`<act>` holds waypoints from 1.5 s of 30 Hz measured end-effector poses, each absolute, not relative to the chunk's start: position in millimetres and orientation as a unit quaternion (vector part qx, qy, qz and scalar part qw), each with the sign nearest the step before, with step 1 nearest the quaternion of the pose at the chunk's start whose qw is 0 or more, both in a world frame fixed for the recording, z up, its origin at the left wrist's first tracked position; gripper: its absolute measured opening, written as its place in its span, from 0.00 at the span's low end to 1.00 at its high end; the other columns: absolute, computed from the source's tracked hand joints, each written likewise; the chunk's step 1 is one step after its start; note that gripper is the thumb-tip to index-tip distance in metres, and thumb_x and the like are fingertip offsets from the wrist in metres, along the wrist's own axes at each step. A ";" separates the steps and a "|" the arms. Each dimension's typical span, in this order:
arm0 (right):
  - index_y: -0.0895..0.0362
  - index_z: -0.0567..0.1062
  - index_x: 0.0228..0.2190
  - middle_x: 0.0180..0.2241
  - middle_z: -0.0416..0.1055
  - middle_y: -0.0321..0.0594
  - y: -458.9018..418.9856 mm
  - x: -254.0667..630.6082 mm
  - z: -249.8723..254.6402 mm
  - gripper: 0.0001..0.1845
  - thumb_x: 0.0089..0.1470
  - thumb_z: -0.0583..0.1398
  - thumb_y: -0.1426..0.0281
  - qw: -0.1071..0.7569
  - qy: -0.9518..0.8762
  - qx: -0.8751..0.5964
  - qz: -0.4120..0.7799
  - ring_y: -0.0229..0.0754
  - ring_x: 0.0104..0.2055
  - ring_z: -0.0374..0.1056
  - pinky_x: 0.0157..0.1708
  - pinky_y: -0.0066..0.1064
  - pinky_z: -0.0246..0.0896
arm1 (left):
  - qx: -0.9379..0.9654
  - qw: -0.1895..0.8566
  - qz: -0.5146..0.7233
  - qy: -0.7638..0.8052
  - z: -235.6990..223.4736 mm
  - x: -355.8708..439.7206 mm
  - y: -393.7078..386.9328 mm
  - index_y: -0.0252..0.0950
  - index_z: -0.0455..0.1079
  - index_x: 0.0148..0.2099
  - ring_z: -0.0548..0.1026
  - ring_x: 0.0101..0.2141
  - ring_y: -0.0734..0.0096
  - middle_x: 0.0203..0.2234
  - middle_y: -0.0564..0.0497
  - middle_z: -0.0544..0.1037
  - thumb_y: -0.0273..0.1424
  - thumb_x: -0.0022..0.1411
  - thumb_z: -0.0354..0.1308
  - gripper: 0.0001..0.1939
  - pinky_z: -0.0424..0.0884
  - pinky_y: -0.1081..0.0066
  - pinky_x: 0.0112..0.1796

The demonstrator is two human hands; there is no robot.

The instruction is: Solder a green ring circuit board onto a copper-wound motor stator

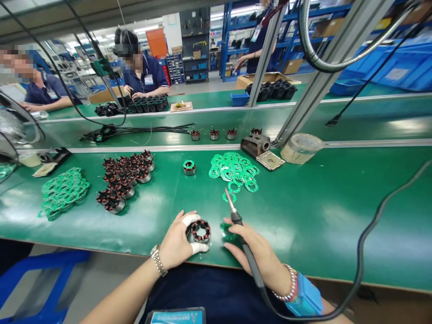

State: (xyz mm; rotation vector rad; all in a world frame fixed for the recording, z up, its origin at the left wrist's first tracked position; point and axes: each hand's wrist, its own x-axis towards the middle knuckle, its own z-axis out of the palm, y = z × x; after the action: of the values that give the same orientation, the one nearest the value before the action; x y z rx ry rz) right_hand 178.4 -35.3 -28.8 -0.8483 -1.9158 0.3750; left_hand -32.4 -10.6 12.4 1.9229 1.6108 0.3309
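My left hand point(180, 238), with white finger cots on thumb and a finger, is closed around a motor stator point(201, 231) with copper windings near the table's front edge. In my right hand point(258, 252) rests a soldering iron point(248, 252), its tip pointing up and away. A green ring-shaped circuit board point(228, 231) shows at the right fingertips; whether they grip it I cannot tell. Beyond lies a pile of green ring boards point(234, 166), one loose ring point(229, 196) nearest me. A stator topped with a green ring point(189, 167) stands to its left.
Grouped stators point(126, 175) and stacked green boards point(64, 192) occupy the left. A soldering iron holder point(256, 145), sponge point(270, 159) and tape roll point(301, 148) sit back right. The iron's cable point(364, 243) loops rightward. Co-workers point(143, 74) sit or stand across the bench.
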 end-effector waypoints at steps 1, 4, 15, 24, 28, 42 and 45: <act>0.59 0.58 0.43 0.43 0.63 0.41 -38.6 174.9 -26.6 0.19 0.49 0.57 0.77 0.497 -0.778 -0.345 0.168 0.30 0.48 0.59 0.49 0.20 0.54 | 0.726 0.301 0.141 0.602 11.9 -25.2 -15.5 0.36 0.65 0.46 0.59 0.53 0.67 0.49 0.51 0.65 0.41 0.36 0.65 0.32 0.45 0.59 0.57; 0.59 0.60 0.42 0.36 0.63 0.40 -45.6 167.6 -21.2 0.18 0.48 0.56 0.78 0.525 -0.754 -0.344 0.193 0.32 0.40 0.61 0.42 0.24 0.59 | 0.746 0.286 0.184 0.573 9.9 -10.4 -25.3 0.35 0.64 0.44 0.66 0.44 0.74 0.41 0.54 0.69 0.42 0.40 0.63 0.29 0.50 0.61 0.56; 0.57 0.59 0.39 0.26 0.64 0.31 -37.0 169.9 -25.4 0.16 0.49 0.54 0.81 0.538 -0.699 -0.395 0.257 0.24 0.28 0.61 0.32 0.11 0.57 | 0.809 0.290 0.252 0.444 12.5 -17.2 -32.0 0.49 0.56 0.52 0.66 0.39 0.83 0.39 0.55 0.63 0.29 0.45 0.62 0.31 0.66 0.79 0.40; 0.57 0.64 0.36 0.25 0.63 0.33 -49.0 207.9 -19.6 0.12 0.49 0.55 0.81 0.525 -0.742 -0.381 0.168 0.28 0.27 0.58 0.29 0.20 0.58 | 0.832 0.254 0.240 0.432 11.3 -18.5 -22.9 0.51 0.57 0.51 0.64 0.39 0.84 0.40 0.54 0.59 0.20 0.46 0.55 0.31 0.65 0.82 0.39; 0.57 0.64 0.44 0.31 0.66 0.35 -54.1 223.4 -15.8 0.18 0.50 0.55 0.78 0.510 -0.753 -0.380 0.167 0.30 0.32 0.61 0.34 0.22 0.60 | 0.830 0.267 0.248 0.422 7.6 -15.8 -18.9 0.50 0.58 0.51 0.63 0.39 0.83 0.41 0.52 0.58 0.19 0.47 0.53 0.30 0.65 0.82 0.38; 0.55 0.66 0.34 0.31 0.67 0.25 -51.4 218.8 -16.9 0.10 0.48 0.55 0.79 0.474 -0.716 -0.424 0.288 0.22 0.32 0.64 0.33 0.11 0.58 | 0.817 0.296 0.270 0.415 6.5 -16.1 -19.2 0.47 0.59 0.50 0.63 0.38 0.82 0.40 0.51 0.58 0.17 0.44 0.54 0.31 0.66 0.82 0.35; 0.54 0.66 0.35 0.31 0.67 0.24 -52.7 219.7 -19.6 0.11 0.48 0.56 0.79 0.468 -0.718 -0.424 0.294 0.23 0.32 0.64 0.34 0.11 0.58 | 0.819 0.294 0.269 0.413 5.9 -15.6 -19.3 0.47 0.59 0.50 0.63 0.38 0.82 0.40 0.52 0.58 0.17 0.45 0.54 0.31 0.66 0.82 0.36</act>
State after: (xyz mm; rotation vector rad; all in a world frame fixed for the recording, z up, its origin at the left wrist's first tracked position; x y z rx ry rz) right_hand 219.7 -52.7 -19.6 -1.0391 -1.7604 0.7201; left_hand -15.6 -19.3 5.9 2.1798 1.0995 0.7160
